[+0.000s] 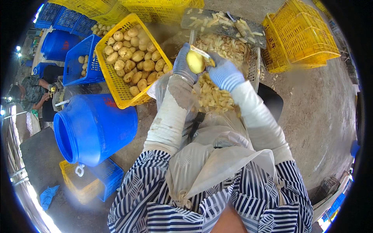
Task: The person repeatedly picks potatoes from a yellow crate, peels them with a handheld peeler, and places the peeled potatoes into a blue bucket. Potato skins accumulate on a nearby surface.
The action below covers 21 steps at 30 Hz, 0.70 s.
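My left hand (183,64), in a blue ribbed work glove, is closed around a peeled yellow potato (195,62). My right hand (225,72), gloved alike, grips a peeler (201,52) whose pale length lies across the top of the potato. Its blade is too blurred to make out. Below both hands, potato peelings (215,96) are heaped on the clear plastic apron over my lap. More peelings (224,48) fill a crate just beyond. To the left of my left hand stands a yellow plastic crate (115,90) of unpeeled potatoes (137,58).
A dark board (189,24) with peel scraps and a knife (231,17) lies across the peelings crate's far end. Stacked yellow crates (300,40) stand at right. A blue plastic barrel (102,125) lies at left, near a blue crate (68,67). Another person (32,93) works at far left.
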Tool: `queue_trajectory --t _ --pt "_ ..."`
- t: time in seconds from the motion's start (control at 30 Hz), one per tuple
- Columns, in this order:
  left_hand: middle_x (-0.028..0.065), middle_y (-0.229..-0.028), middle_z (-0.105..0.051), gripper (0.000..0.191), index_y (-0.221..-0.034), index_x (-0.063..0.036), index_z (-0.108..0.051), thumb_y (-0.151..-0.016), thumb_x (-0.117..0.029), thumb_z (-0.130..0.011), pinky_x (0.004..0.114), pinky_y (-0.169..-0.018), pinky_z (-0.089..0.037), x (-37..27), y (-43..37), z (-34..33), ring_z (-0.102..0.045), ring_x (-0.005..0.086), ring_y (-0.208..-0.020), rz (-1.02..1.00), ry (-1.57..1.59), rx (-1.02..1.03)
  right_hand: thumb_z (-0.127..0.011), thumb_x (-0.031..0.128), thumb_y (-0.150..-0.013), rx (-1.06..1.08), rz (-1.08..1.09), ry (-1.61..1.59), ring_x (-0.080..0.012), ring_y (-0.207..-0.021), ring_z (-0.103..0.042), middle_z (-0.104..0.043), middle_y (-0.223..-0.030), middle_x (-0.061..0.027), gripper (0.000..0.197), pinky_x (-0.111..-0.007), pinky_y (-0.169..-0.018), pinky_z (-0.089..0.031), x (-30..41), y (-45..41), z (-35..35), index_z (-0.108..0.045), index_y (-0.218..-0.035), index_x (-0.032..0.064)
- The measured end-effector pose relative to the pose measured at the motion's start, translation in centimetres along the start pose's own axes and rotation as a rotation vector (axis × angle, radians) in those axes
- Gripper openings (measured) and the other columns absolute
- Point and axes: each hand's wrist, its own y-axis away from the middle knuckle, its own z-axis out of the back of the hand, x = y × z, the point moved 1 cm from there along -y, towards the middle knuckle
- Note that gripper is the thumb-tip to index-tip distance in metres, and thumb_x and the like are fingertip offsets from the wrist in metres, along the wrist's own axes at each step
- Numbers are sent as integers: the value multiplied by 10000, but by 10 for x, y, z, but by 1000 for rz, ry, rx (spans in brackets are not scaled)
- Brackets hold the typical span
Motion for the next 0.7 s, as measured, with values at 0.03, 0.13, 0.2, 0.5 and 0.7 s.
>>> queue_trajectory --t 0.03,0.13,0.2,0.5,0.7 --pt "64 -841 -549 299 -921 -157 -499 -764 -408 -539 440 -671 -462 -1 -1 -2 -529 282 -773 17 36 -73 -492 133 -758 -7 -13 16 -318 -984 -517 -525 -1036 -235 449 -358 -842 -410 -3 6 -3 -399 -1192 67" --pt "42 -782 -547 235 -871 -168 -494 -786 -387 -503 427 -659 -461 -3 0 -14 -533 277 -751 71 141 -293 -498 136 -758 -53 23 47 -315 -940 -541 -538 -1009 -234 458 -351 -816 -424 -26 41 -31 -394 -1199 73" --pt "45 -781 -546 253 -870 -167 -496 -795 -407 -475 441 -657 -453 -6 -3 -6 -532 266 -768 10 55 -167 -505 141 -754 -106 162 43 -312 -899 -562 -549 -988 -231 473 -342 -792 -436 -44 46 -51 -386 -1207 76" --pt "72 -816 -526 330 -898 -146 -478 -790 -455 -434 446 -640 -435 -4 -22 3 -514 259 -749 -138 55 -124 -447 161 -769 -22 -45 39 -372 -863 -548 -554 -922 -257 467 -414 -774 -438 -18 23 -35 -353 -1223 110" --pt "72 -838 -536 380 -876 -158 -492 -785 -519 -414 476 -603 -425 -14 6 -8 -522 270 -734 42 43 -4 -473 176 -765 -165 121 -47 -352 -940 -526 -528 -1019 -242 473 -379 -812 -426 -43 15 -29 -368 -1219 90"
